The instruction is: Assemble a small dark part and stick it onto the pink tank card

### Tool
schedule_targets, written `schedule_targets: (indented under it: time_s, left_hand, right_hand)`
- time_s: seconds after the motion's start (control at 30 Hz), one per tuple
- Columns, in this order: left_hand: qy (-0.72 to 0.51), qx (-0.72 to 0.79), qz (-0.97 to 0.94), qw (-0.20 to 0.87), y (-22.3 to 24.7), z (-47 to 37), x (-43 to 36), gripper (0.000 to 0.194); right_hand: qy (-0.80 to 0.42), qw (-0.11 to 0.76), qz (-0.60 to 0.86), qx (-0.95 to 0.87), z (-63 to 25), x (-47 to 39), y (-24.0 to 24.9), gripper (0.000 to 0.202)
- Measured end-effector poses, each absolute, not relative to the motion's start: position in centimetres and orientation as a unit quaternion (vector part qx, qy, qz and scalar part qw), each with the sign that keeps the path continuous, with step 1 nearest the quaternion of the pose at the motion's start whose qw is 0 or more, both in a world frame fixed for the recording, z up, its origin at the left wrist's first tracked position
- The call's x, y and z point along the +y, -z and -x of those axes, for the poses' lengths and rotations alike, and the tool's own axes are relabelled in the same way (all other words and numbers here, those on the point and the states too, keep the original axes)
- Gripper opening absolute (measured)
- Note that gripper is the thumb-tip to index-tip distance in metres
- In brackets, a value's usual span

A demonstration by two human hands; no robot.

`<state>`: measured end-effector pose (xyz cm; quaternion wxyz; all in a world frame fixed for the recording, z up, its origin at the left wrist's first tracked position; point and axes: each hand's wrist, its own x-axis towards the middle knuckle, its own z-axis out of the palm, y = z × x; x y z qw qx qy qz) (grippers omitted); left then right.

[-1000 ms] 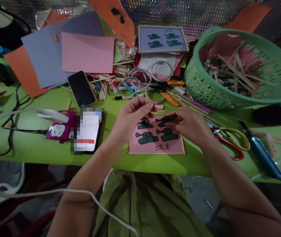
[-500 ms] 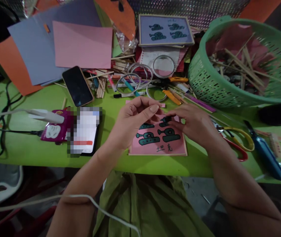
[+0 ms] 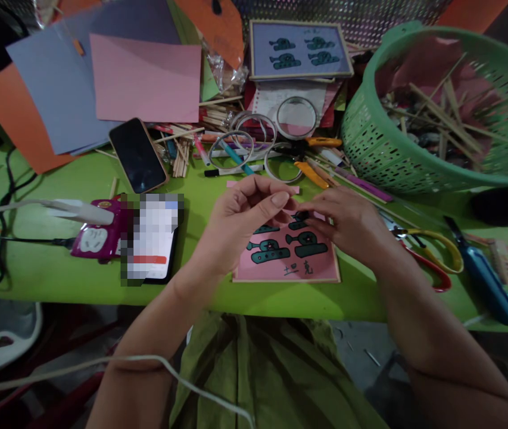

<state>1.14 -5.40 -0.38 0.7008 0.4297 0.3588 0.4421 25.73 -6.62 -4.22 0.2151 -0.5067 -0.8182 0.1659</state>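
Over a pink card (image 3: 262, 271) on the table, both my hands are raised with their fingertips facing each other. My left hand (image 3: 251, 217) is closed, thumb against curled fingers; whatever it pinches is hidden. My right hand (image 3: 347, 223) is also closed, its thumb and fingers drawn together beside a small dark thing (image 3: 302, 215) that I cannot identify. Dark green tank cut-outs (image 3: 307, 245) and handwritten characters are on the card, which has thin pale wooden strips along its edges. A narrow pink strip (image 3: 295, 190) shows behind my hands.
Yellow-and-red-handled scissors (image 3: 436, 250) and a blue cutter (image 3: 488, 280) lie at right. Behind are tape rolls (image 3: 297, 118), pens, a framed purple card (image 3: 301, 50) and a green basket (image 3: 392, 149) of sticks. Two phones (image 3: 138, 155) and a purple device (image 3: 102, 232) sit left.
The view has shifted slightly. My hands keep nearly the same pose above the pink card, with only tiny finger movement.
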Motion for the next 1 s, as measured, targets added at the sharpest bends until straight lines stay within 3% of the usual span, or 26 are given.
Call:
schedule_targets:
  time_s: [0.4,1.0]
  left_hand:
    - [-0.446,0.352,-0.427,0.703,0.21,-1.11,-5.47,0.025]
    - [-0.434,0.367,-0.429,0.702,0.15,-0.99,-5.44,0.026]
  right_hand:
    - [-0.178,0.221,0.511,-0.811,-25.82,-6.92,3.83,0.030]
    - [-0.214,0.260,0.517,-0.787,-25.80,-6.50,4.18,0.014]
